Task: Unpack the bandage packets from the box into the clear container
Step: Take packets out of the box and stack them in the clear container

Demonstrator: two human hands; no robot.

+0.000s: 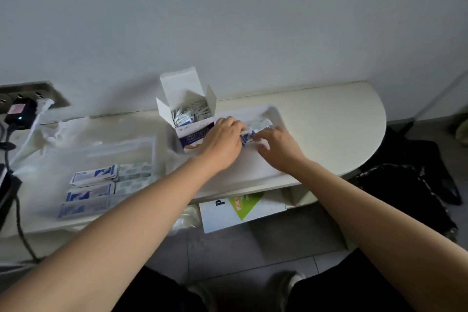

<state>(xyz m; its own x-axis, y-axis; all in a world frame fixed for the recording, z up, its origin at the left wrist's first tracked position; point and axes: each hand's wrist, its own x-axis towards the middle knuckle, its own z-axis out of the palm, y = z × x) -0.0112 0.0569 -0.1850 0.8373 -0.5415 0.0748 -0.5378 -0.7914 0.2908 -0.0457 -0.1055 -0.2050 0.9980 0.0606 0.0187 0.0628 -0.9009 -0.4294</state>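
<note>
Pale wall (228, 20) fills the upper frame; below it a cream counter (329, 119) runs across the middle. The box (187, 109) stands open at upper centre, with many packets still upright inside. The container (101, 149) lies at centre left, with flat packets (93, 175) already laid in rows along its near side.

Both hands meet just right of the box, over a white tray (276, 114). The left hand (222, 139) has its grip closed around one end of a bundle (253, 132) of packets. The right hand (276, 147) has bent fingertips on the other end; blur hides whether that grip pinches or only touches.

My guess is that a batch is out of the box and is being squared up or split apart. The next move would be to carry it left, past the box, and lay it flat beside the rows in the container. The grip must stay firm, since loose packets could fan out and slip.
</note>
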